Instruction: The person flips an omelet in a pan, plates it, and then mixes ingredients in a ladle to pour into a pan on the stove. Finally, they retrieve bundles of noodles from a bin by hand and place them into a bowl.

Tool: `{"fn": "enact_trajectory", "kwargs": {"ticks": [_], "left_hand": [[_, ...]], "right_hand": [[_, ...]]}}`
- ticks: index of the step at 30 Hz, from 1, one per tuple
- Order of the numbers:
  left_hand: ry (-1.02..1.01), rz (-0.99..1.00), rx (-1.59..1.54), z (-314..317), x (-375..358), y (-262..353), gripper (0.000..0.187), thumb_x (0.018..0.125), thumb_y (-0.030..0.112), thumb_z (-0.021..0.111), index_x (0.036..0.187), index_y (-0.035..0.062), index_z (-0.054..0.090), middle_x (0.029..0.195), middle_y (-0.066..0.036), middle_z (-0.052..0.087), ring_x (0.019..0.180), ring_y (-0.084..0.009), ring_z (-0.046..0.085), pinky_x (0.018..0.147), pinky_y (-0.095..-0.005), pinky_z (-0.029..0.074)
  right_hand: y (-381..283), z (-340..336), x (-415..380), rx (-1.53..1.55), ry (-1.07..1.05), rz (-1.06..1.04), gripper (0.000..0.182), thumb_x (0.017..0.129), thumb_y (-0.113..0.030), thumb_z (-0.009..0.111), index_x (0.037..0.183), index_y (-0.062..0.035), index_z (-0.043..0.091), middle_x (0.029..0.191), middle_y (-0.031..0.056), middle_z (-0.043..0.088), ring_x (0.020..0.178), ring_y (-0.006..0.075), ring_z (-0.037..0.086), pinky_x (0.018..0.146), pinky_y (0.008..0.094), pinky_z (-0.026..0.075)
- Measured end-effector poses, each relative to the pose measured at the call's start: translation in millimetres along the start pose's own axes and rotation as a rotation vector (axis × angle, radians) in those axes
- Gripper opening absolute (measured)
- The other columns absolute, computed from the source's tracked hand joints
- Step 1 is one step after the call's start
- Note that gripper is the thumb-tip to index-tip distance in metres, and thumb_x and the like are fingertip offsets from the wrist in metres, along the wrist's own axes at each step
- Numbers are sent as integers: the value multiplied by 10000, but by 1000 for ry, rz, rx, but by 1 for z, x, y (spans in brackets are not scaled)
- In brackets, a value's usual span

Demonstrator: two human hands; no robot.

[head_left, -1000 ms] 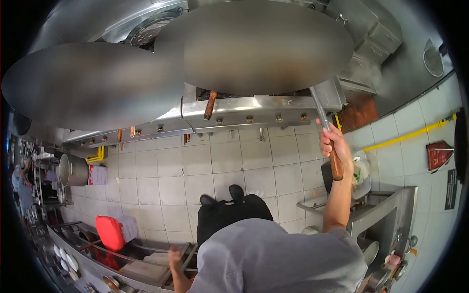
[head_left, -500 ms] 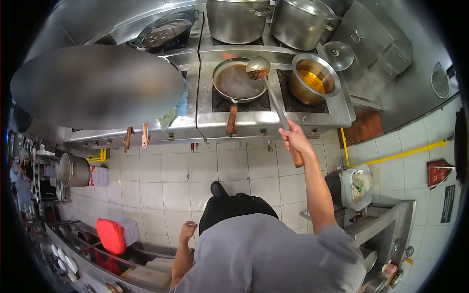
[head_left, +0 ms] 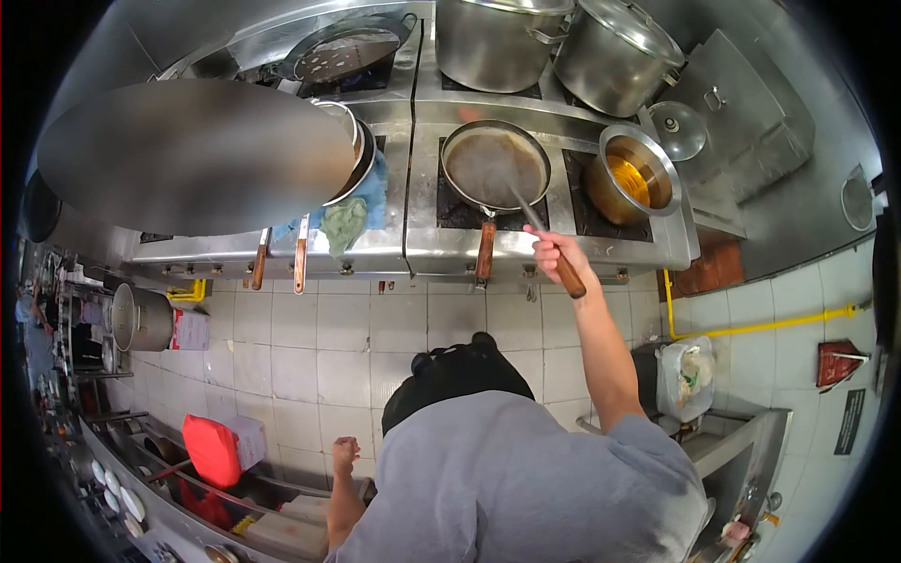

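My right hand (head_left: 559, 256) is wrapped round the wooden handle of a long metal ladle (head_left: 537, 217). The ladle slants down into a frying pan (head_left: 489, 172) of steaming brown sauce, its bowl hidden in the liquid. On a front burner, the pan points its wooden handle (head_left: 484, 253) toward me. To its right stands a metal pot (head_left: 612, 190) with clear golden liquid, which looks like oil. My left hand (head_left: 345, 455) hangs low by my side, fingers curled closed, with nothing visible in it.
Two large stockpots (head_left: 497, 47) and a pan (head_left: 347, 58) stand along the back. A glass lid (head_left: 678, 131) lies beside the golden pot. Left are a green cloth (head_left: 343, 225) and pan handles jutting over the stove edge. A sink counter (head_left: 737, 448) is behind me at right.
The ladle bowl, earlier raised above the pan's right side with sauce in it, is now down in the pan. My view has shifted, so the stove sits further right.
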State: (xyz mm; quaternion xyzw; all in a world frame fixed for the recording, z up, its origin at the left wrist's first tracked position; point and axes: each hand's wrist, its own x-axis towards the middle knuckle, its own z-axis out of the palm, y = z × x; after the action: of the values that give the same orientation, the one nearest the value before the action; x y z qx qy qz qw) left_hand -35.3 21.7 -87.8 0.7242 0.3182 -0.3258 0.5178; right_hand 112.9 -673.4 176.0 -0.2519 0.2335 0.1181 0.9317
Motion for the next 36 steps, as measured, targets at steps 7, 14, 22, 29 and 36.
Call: {"fn": "enact_trajectory", "kwargs": {"ticks": [7,14,22,29,36], "left_hand": [[-70,9,129,72,-23,16,160,861,187,587,956,59,596,743,-24,603,659,-143,606,517,-309,485],[-99,44,67,111,14,42,156,852,166,601,955,50,593,758,-24,606,659,-127,601,527,-293,473],[-41,10,88,102,13,87,175,856,144,587,983,24,586,784,-44,611,660,-135,601,510,-272,468],[-52,26,84,94,4,78,166,874,165,563,980,39,588,777,-39,613,677,-140,605,532,-290,481],[-46,-60,55,106,-3,60,130,857,141,550,947,63,600,767,-32,616,674,-137,608,535,-296,476]], "right_hand": [[24,36,-49,-782,324,-227,347,881,-70,551,1210,-65,439,617,-25,416,440,79,407,401,248,349],[11,22,-74,-1287,598,-438,497,851,-90,585,1318,-50,421,653,75,549,521,194,519,532,323,433],[0,-30,-29,-1313,575,-347,414,864,-109,569,1256,-52,448,662,77,533,544,202,526,529,346,449],[-1,-6,-9,36,-37,48,323,925,-125,517,1240,-90,457,671,-37,387,492,71,364,413,227,314],[20,26,-33,-598,183,-122,335,920,-97,517,1249,-86,455,653,-28,396,479,72,397,409,238,337]]}}
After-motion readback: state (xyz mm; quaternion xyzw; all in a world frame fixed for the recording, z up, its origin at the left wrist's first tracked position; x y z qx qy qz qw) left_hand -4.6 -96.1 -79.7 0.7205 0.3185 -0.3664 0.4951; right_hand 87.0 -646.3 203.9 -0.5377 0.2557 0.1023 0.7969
